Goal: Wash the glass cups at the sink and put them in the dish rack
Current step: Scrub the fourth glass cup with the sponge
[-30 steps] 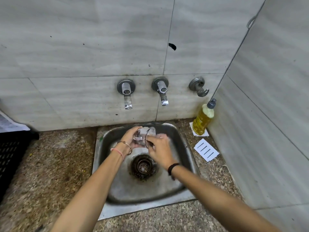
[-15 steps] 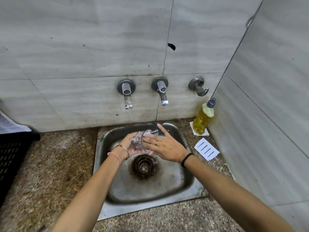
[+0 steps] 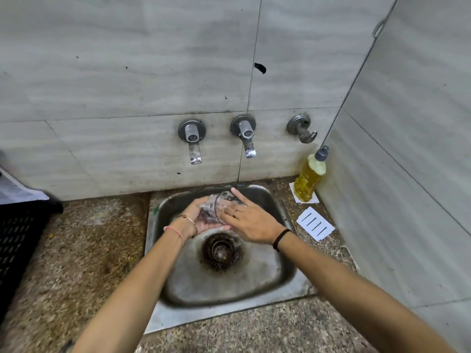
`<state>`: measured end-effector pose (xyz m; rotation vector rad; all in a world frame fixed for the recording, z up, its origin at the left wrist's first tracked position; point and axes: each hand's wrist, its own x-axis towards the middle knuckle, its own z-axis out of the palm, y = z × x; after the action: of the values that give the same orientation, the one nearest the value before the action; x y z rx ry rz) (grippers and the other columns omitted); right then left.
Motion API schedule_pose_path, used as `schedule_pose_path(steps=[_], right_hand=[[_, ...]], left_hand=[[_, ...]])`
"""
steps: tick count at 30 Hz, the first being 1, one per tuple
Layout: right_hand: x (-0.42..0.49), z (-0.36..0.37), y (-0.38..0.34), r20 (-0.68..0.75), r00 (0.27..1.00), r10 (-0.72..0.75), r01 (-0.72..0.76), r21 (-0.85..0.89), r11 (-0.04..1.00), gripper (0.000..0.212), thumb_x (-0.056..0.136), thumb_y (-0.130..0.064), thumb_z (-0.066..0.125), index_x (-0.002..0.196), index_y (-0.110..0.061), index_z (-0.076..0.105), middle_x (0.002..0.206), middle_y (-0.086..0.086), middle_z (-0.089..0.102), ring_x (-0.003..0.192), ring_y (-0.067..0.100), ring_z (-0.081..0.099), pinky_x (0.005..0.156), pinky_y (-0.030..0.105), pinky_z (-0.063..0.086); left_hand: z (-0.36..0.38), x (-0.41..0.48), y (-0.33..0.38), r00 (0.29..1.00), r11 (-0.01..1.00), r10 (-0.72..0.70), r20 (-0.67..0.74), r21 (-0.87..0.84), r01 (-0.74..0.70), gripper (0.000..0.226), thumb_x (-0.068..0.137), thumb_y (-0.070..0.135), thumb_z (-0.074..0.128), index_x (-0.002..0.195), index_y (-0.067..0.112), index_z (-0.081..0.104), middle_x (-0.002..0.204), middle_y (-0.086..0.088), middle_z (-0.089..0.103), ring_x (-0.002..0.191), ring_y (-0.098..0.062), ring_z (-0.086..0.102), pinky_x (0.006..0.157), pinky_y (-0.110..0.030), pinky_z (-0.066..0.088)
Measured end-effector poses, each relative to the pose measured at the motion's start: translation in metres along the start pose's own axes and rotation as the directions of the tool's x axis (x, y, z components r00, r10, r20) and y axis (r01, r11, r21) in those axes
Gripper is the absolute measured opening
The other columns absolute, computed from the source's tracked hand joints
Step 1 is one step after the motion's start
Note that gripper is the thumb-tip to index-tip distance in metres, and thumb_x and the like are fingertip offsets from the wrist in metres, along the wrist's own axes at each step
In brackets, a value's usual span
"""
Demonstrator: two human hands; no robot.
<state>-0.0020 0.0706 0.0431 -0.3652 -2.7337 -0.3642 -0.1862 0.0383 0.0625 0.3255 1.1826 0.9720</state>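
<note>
Currently left hand [image 3: 201, 221] cradles the clear glass cup [image 3: 216, 206] on its side over the square steel sink [image 3: 254, 284], fingers curled round it so drips land in the basin; right hand [image 3: 251, 221] lies flat, fingers straight, against its wall, likely scrubbing.

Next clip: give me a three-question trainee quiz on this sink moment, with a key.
1. True or false: the clear glass cup is held over the stainless steel sink.
2. The left hand grips the cup. The right hand: A curls round it; B lays straight fingers on it; C hangs clear of it?
3. Fill in: the yellow soap bottle stands by the sink's back ___ corner.
Key: 1 true; 2 B; 3 right.
</note>
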Motion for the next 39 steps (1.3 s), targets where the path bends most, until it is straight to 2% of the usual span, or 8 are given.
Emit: schedule_pose_path(steps=[4,10,13,19,23,28,34,39], right_hand=[[0.01,-0.007,-0.035,-0.023,0.942,0.334,-0.319,0.237,0.918,0.049,0.103,-0.032,0.021,0.115,0.002,0.055,0.102,0.02,0.067,0.102,0.032,0.061,0.111,0.032,0.028],[0.058,-0.019,-0.056,0.517,0.161,0.841,-0.653,0.694,-0.302,0.038,0.102,-0.034,0.036,0.107,-0.009,0.064,0.101,0.006,0.068,0.092,0.022,0.062,0.08,0.034,0.05],[0.047,-0.024,-0.052,0.446,0.318,0.836,-0.658,0.739,-0.144,0.037,0.103,-0.033,0.034,0.122,-0.01,0.057,0.103,-0.002,0.064,0.09,0.009,0.06,0.072,0.012,0.048],[0.005,-0.004,-0.044,0.025,0.87,0.492,-0.477,0.294,0.828,0.058,0.103,-0.04,0.017,0.126,-0.002,0.054,0.112,0.016,0.066,0.107,0.028,0.059,0.1,0.037,0.042],[0.014,-0.012,-0.064,0.084,0.773,0.629,-0.604,0.4,0.689,0.054,0.102,-0.04,0.02,0.119,-0.001,0.054,0.108,0.017,0.065,0.103,0.028,0.059,0.099,0.038,0.042],[0.055,-0.02,-0.067,0.381,0.204,0.902,-0.729,0.674,-0.12,0.041,0.102,-0.036,0.033,0.128,-0.008,0.047,0.108,0.007,0.066,0.098,0.022,0.061,0.081,0.036,0.048],[0.013,-0.006,-0.032,-0.078,0.908,0.411,-0.376,0.276,0.884,0.038,0.099,-0.026,0.036,0.118,0.001,0.055,0.107,0.017,0.066,0.106,0.024,0.052,0.108,0.036,0.029],[0.019,-0.016,-0.052,0.004,0.794,0.608,-0.539,0.468,0.7,0.041,0.103,-0.032,0.026,0.11,-0.002,0.054,0.102,0.014,0.064,0.099,0.022,0.049,0.095,0.04,0.038]], left_hand=[[0.009,0.001,-0.002,0.997,0.997,0.057,-0.054,0.053,-0.054,0.027,0.097,0.025,0.043,0.083,0.01,0.06,0.055,-0.002,0.066,0.045,-0.012,0.063,0.04,-0.026,0.052],[0.012,0.006,-0.014,0.96,0.958,0.268,-0.085,0.131,-0.256,0.017,0.095,0.028,0.051,0.08,0.019,0.052,0.074,-0.003,0.061,0.066,-0.018,0.058,0.048,-0.026,0.053],[0.009,0.002,-0.01,0.982,0.956,0.188,-0.006,0.23,-0.181,0.034,0.089,0.048,0.055,0.106,0.018,0.056,0.103,-0.008,0.065,0.091,-0.024,0.065,0.074,-0.04,0.058],[0.012,-0.002,0.005,0.992,0.971,-0.105,-0.069,0.209,0.117,0.047,0.085,0.055,0.056,0.087,0.01,0.067,0.072,-0.008,0.072,0.07,-0.022,0.067,0.072,-0.035,0.056],[0.023,0.004,-0.005,0.977,0.978,0.075,-0.199,0.207,-0.033,0.03,0.09,0.04,0.058,0.079,0.014,0.065,0.058,-0.002,0.066,0.056,-0.018,0.061,0.059,-0.026,0.049],[0.016,0.013,-0.011,0.869,0.864,0.42,-0.261,0.408,-0.295,0.025,0.094,0.033,0.055,0.075,0.021,0.067,0.079,-0.007,0.068,0.082,-0.025,0.064,0.083,-0.041,0.053],[0.025,0.004,0.012,0.956,0.976,0.111,-0.273,0.213,-0.053,0.021,0.095,0.025,0.053,0.093,0.006,0.063,0.091,-0.017,0.063,0.072,-0.026,0.057,0.058,-0.036,0.051],[0.024,0.009,-0.002,0.918,0.949,0.304,-0.256,0.169,-0.267,0.025,0.094,0.028,0.056,0.077,0.012,0.064,0.062,-0.002,0.066,0.055,-0.016,0.062,0.055,-0.026,0.051]])
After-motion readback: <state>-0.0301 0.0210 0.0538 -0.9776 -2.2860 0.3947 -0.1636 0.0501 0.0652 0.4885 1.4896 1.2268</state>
